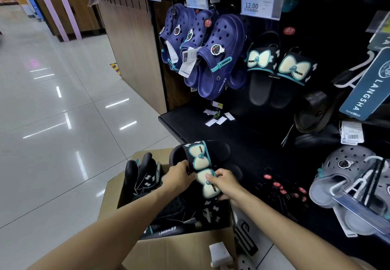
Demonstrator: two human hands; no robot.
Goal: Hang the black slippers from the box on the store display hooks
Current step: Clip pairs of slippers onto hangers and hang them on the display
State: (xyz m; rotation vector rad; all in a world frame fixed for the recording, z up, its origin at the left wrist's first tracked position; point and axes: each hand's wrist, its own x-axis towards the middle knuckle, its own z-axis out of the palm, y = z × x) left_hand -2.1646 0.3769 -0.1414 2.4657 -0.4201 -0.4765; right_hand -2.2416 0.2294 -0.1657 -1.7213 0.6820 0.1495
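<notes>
Both hands (179, 176) (224, 182) hold black slippers (199, 160) over box (181, 248).

Glossy pale floor tiles (63, 122) mirror the ceiling lights, a wood-grain end panel (135, 58) flanks the black display wall (263, 100), brown counters (69, 16) beyond.

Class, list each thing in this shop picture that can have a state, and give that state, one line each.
Cardboard box: open, flaps out, slippers still inside.
Pair of black bow slippers: held above the box, not yet hung.
Left hand: grip on the pair's strap.
Right hand: grip on the nearer slipper.
Hung bow slippers: already on a hook.
Navy clogs: hanging on hooks.
Price tag: reads 12.00.
</notes>
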